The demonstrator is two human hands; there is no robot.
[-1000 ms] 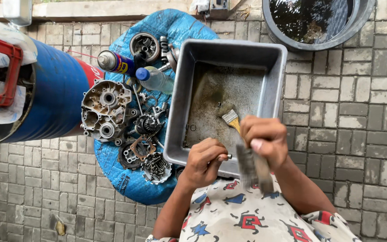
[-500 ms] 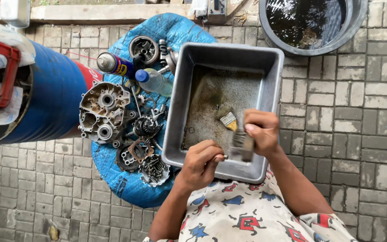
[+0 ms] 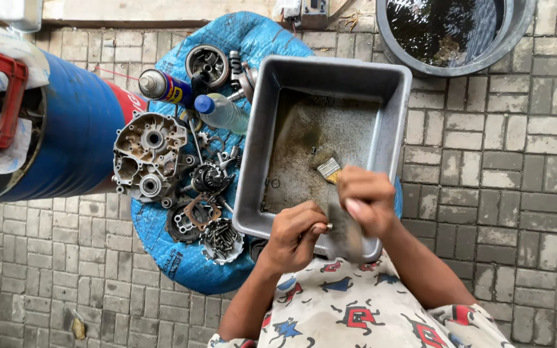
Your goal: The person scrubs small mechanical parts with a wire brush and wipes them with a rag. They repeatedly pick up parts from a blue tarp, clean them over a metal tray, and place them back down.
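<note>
Right hand [image 3: 367, 198] gripping paintbrush [image 3: 330, 171] over grey tray [image 3: 391, 122], left hand [image 3: 294, 233] pinching small metal part [image 3: 346, 232] (blurred) beside it, brush since drawn nearer the tray's near rim.

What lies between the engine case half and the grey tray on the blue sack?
In the head view, between the engine case half and the grey tray lie a round gear assembly, loose small metal parts, and farther up a clear plastic bottle.

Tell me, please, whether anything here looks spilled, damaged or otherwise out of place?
Nothing is spilled or broken. The grey tray has a grimy film on its floor, and the engine parts lie loose on the blue sheet.
</note>
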